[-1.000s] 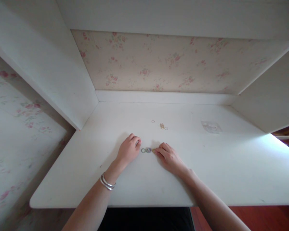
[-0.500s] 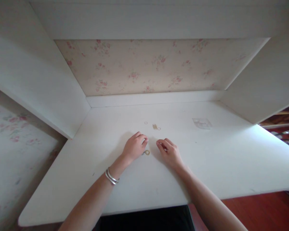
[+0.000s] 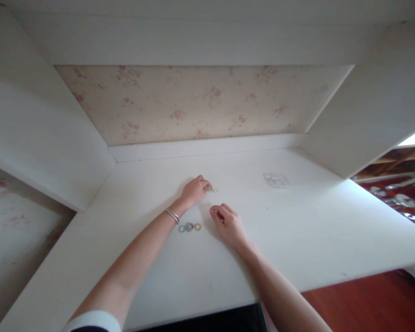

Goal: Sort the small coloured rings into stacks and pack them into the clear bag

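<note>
My left hand [image 3: 195,189] reaches forward over the white desktop, its fingertips pinched together at a small cluster of thin yellowish rings [image 3: 216,190]. Part of the cluster is hidden behind those fingers, and whether one is gripped is hard to see. Closer to me, my right hand [image 3: 231,226] rests with curled fingers and thumb drawn together; anything in them is too small to make out. Left of it lie three pieces in a row: a greenish ring [image 3: 181,228], a greyish-purple roundish piece [image 3: 189,227] and a thicker yellow ring [image 3: 198,227].
A clear plastic bag [image 3: 275,180] with something pale inside lies toward the right rear of the white desk [image 3: 318,230]. White panels enclose the desk at the left, right and above, with flowered wallpaper [image 3: 207,103] behind. A dark flat object [image 3: 210,320] is at the front edge.
My left hand has moved forward from beside the thicker yellow ring to the thin rings, uncovering the row of three pieces. The right hand stays closed nearby. The view has shifted slightly.
</note>
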Demonstrator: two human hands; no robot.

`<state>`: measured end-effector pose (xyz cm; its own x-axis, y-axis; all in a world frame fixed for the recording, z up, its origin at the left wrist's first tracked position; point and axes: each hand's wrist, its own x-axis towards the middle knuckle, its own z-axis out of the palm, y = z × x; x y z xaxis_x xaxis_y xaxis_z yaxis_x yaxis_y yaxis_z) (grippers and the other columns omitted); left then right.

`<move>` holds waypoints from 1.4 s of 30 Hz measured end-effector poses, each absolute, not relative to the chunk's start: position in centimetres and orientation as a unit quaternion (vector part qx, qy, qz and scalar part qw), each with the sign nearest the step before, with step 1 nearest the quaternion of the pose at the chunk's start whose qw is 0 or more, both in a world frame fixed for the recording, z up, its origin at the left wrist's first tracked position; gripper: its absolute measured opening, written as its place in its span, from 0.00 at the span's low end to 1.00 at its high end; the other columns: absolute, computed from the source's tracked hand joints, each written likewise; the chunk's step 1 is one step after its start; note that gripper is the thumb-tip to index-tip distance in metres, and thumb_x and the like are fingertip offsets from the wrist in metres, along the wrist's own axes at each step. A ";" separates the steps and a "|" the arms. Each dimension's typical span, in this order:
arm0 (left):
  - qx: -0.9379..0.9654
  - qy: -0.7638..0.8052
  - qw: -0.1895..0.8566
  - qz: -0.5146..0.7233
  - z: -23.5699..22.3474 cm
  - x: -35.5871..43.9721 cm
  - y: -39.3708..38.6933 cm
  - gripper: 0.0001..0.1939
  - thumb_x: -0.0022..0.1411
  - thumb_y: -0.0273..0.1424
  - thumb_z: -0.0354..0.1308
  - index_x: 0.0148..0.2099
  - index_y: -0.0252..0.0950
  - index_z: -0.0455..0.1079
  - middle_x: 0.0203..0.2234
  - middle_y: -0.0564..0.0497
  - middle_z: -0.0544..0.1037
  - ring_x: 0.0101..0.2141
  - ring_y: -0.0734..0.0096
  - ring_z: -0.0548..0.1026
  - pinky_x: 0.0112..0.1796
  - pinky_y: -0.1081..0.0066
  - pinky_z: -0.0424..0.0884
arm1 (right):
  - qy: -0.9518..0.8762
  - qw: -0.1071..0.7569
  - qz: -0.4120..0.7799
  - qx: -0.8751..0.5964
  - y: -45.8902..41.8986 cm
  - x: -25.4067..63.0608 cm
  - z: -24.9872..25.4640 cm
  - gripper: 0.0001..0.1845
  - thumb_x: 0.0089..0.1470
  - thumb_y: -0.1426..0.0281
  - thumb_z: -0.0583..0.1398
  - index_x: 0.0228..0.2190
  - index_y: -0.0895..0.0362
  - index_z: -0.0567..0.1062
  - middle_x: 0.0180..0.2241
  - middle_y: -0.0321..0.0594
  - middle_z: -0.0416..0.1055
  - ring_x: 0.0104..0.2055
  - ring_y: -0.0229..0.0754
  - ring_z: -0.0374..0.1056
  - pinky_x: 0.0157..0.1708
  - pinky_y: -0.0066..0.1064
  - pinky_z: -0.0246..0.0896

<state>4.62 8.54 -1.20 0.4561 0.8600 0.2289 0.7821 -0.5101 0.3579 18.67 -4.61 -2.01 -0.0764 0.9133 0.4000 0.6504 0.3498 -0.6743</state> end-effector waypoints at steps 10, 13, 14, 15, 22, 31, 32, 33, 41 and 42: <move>0.859 0.472 0.119 0.160 -1.5 4.6 8.3 0.12 0.62 0.38 0.52 0.43 0.43 0.75 0.38 0.52 0.72 0.38 0.71 0.72 0.42 0.73 0.66 | -0.731 0.376 0.158 -0.547 -4.5 18.8 -2.0 0.14 0.61 0.65 0.49 0.34 0.54 0.73 0.28 0.37 0.66 0.26 0.33 0.63 0.29 0.23 0.56; 0.856 0.477 0.117 0.161 -1.2 4.5 7.9 0.13 0.64 0.36 0.50 0.43 0.43 0.75 0.38 0.52 0.72 0.39 0.72 0.72 0.43 0.73 0.65 | -0.732 0.371 0.155 -0.549 -4.5 18.8 -2.0 0.14 0.61 0.65 0.49 0.34 0.54 0.73 0.27 0.36 0.66 0.26 0.33 0.62 0.29 0.23 0.56; 0.856 0.477 0.117 0.162 -1.1 4.5 7.8 0.13 0.64 0.35 0.49 0.43 0.43 0.75 0.38 0.52 0.71 0.39 0.72 0.72 0.43 0.74 0.65 | -0.734 0.370 0.153 -0.549 -4.5 18.8 -2.0 0.14 0.61 0.65 0.49 0.34 0.54 0.73 0.27 0.36 0.66 0.25 0.33 0.62 0.29 0.23 0.56; 0.856 0.476 0.116 0.163 -1.0 4.4 7.8 0.13 0.64 0.35 0.49 0.43 0.43 0.75 0.38 0.52 0.71 0.39 0.72 0.72 0.43 0.73 0.65 | -0.735 0.370 0.150 -0.549 -4.5 18.8 -2.0 0.14 0.61 0.65 0.49 0.34 0.54 0.73 0.27 0.36 0.66 0.25 0.33 0.62 0.29 0.23 0.56; 0.853 0.474 0.110 0.191 -0.6 3.7 7.2 0.14 0.65 0.36 0.48 0.42 0.42 0.75 0.38 0.51 0.71 0.37 0.72 0.72 0.42 0.73 0.66 | -0.736 0.370 0.153 -0.547 -4.6 18.8 -2.0 0.14 0.61 0.65 0.49 0.34 0.54 0.74 0.28 0.37 0.67 0.26 0.33 0.63 0.29 0.23 0.56; 0.864 0.475 0.107 0.131 -0.2 4.7 7.0 0.13 0.64 0.35 0.49 0.40 0.42 0.75 0.38 0.51 0.70 0.38 0.71 0.72 0.41 0.73 0.66 | -0.743 0.361 0.149 -0.544 -4.4 18.8 -2.2 0.14 0.61 0.66 0.49 0.34 0.54 0.74 0.28 0.37 0.67 0.25 0.33 0.62 0.28 0.23 0.55; 0.864 0.476 0.104 0.126 -0.3 4.8 7.1 0.13 0.63 0.35 0.49 0.39 0.42 0.75 0.38 0.51 0.70 0.37 0.71 0.72 0.41 0.73 0.66 | -0.744 0.359 0.150 -0.544 -4.4 18.8 -2.2 0.14 0.61 0.66 0.49 0.34 0.54 0.74 0.28 0.37 0.67 0.25 0.33 0.62 0.28 0.23 0.55; 0.866 0.475 0.102 0.123 -0.4 4.9 7.3 0.13 0.63 0.35 0.50 0.39 0.42 0.75 0.38 0.51 0.71 0.37 0.71 0.72 0.41 0.73 0.66 | -0.745 0.356 0.151 -0.544 -4.4 18.8 -2.3 0.14 0.61 0.66 0.49 0.34 0.54 0.73 0.29 0.37 0.67 0.26 0.33 0.63 0.28 0.23 0.55; 0.871 0.465 0.108 0.116 -0.9 4.9 7.7 0.11 0.64 0.33 0.49 0.40 0.39 0.74 0.38 0.49 0.70 0.36 0.71 0.73 0.41 0.72 0.67 | -0.751 0.351 0.148 -0.539 -4.4 18.8 -2.3 0.13 0.61 0.67 0.50 0.34 0.54 0.74 0.29 0.37 0.68 0.25 0.32 0.62 0.28 0.23 0.55; 0.870 0.467 0.107 0.118 -1.0 4.9 7.7 0.12 0.64 0.32 0.49 0.40 0.39 0.73 0.38 0.49 0.70 0.36 0.71 0.73 0.41 0.72 0.66 | -0.750 0.352 0.146 -0.540 -4.4 18.8 -2.3 0.13 0.61 0.67 0.50 0.34 0.54 0.74 0.29 0.37 0.68 0.25 0.32 0.62 0.28 0.23 0.55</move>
